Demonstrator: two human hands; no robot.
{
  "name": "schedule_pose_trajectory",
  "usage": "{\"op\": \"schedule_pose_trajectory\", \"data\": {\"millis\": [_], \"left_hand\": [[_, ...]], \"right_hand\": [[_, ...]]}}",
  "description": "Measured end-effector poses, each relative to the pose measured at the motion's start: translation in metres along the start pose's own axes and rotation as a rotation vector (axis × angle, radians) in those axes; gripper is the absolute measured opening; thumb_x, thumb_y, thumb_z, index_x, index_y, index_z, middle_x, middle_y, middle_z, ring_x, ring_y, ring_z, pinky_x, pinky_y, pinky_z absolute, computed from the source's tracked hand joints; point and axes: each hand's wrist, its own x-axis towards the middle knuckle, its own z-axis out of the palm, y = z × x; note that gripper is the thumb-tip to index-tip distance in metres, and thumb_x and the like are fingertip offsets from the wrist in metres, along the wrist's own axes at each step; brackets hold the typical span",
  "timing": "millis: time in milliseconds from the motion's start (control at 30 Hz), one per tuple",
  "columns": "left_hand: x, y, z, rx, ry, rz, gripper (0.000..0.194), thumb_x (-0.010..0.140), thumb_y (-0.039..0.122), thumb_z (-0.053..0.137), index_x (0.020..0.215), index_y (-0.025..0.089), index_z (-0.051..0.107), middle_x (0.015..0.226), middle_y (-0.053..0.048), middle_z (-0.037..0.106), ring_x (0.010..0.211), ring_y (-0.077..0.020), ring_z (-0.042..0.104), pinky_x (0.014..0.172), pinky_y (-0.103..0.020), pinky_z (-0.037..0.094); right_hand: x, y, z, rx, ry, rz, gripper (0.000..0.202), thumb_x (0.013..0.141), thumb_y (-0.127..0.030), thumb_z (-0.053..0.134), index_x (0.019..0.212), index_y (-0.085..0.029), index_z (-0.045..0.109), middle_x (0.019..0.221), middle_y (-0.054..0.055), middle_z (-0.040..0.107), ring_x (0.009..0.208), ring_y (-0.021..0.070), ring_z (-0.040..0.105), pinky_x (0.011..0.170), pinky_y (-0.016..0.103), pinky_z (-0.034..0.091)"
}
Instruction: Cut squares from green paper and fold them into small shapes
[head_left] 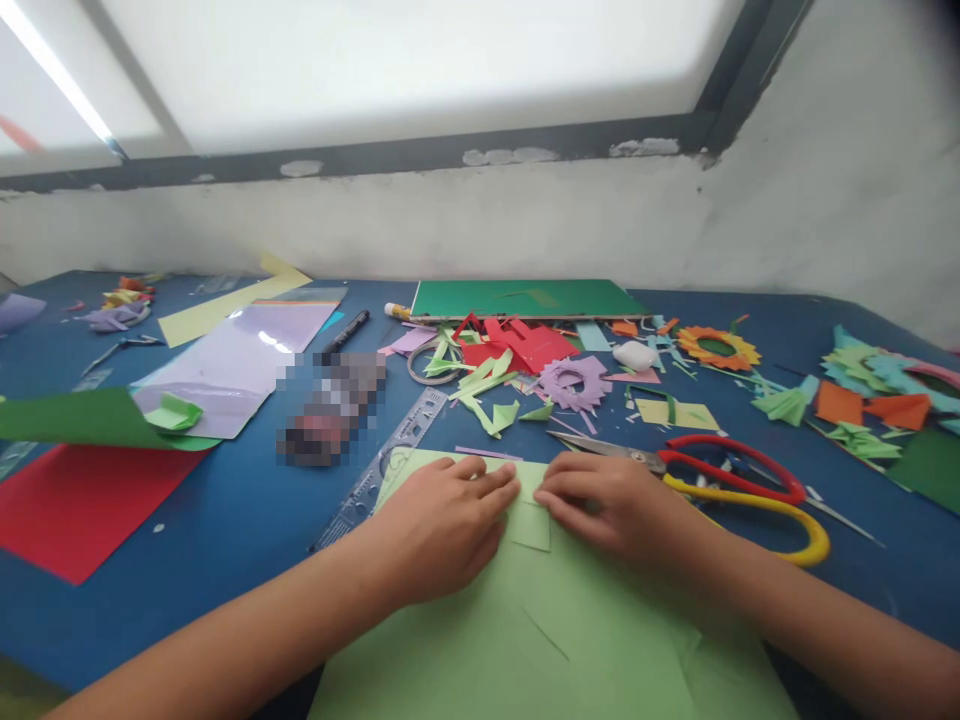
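Because the small light-green paper piece (pixel 532 530) on the larger light-green sheet (pixel 600 640) looks light and easily creased, its edges seem best to hold, where the left hand (pixel 454 520) and right hand (pixel 611 500) curl loosely, any pinch indiscernible.

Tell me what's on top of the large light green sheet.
A small light green paper piece, with the left hand and right hand beside it. What the hands cover cannot be seen.
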Motion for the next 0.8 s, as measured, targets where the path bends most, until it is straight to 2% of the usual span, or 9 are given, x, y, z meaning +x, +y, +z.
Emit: {"op": "schedule_pose_trajectory", "data": {"millis": [133,267,367,567,700,800], "left_hand": [[-0.001,0.001,0.0,0.008,-0.009,0.0,0.037,0.088,0.022,0.037,0.122,0.009,0.047,0.126,-0.013,0.05,0.105,-0.0262,0.05,0.084,-0.038,0.043],[0.0,0.004,-0.001,0.021,-0.043,0.005,0.037,0.087,0.02,0.037,0.12,0.006,0.047,0.113,-0.014,0.056,0.101,-0.0266,0.051,0.082,-0.039,0.043],[0.001,0.005,-0.001,0.024,-0.036,0.007,0.04,0.087,0.022,0.037,0.122,0.004,0.046,0.112,-0.014,0.057,0.1,-0.0267,0.051,0.083,-0.039,0.043],[-0.004,0.013,-0.005,-0.025,-0.009,-0.073,0.043,0.079,0.027,0.049,0.117,0.005,0.052,0.112,-0.014,0.06,0.1,-0.027,0.054,0.086,-0.039,0.043],[-0.007,0.017,-0.015,-0.007,-0.03,-0.153,0.038,0.076,0.029,0.053,0.106,0.005,0.058,0.089,-0.014,0.066,0.088,-0.0271,0.059,0.087,-0.042,0.042],[-0.007,0.015,-0.022,-0.001,-0.069,-0.219,0.025,0.076,0.03,0.054,0.088,0.01,0.063,0.068,-0.009,0.064,0.071,-0.0245,0.06,0.085,-0.042,0.044]], "right_hand": [[-0.002,0.005,0.009,-0.052,0.025,-0.06,0.024,0.088,-0.015,0.043,0.088,-0.016,0.067,0.081,0.007,0.061,0.071,0.0157,0.059,0.066,0.026,0.047],[-0.001,0.005,0.014,-0.117,0.018,-0.046,0.024,0.088,-0.016,0.042,0.097,-0.015,0.064,0.08,0.007,0.057,0.072,0.017,0.057,0.066,0.028,0.047],[0.002,0.004,0.016,-0.195,-0.008,-0.041,0.026,0.089,-0.017,0.04,0.103,-0.014,0.062,0.077,0.007,0.055,0.069,0.0182,0.056,0.063,0.03,0.047],[0.003,-0.004,0.018,-0.372,-0.028,0.018,0.023,0.086,-0.018,0.046,0.102,-0.015,0.063,0.077,0.007,0.06,0.07,0.02,0.058,0.06,0.029,0.043],[0.0,-0.005,0.017,-0.416,-0.015,0.046,0.024,0.086,-0.02,0.048,0.105,-0.018,0.063,0.077,0.006,0.063,0.071,0.0189,0.059,0.059,0.026,0.042],[-0.001,-0.003,0.018,-0.427,-0.001,0.051,0.026,0.086,-0.021,0.048,0.108,-0.018,0.063,0.081,0.007,0.065,0.071,0.019,0.06,0.06,0.027,0.043]]}}
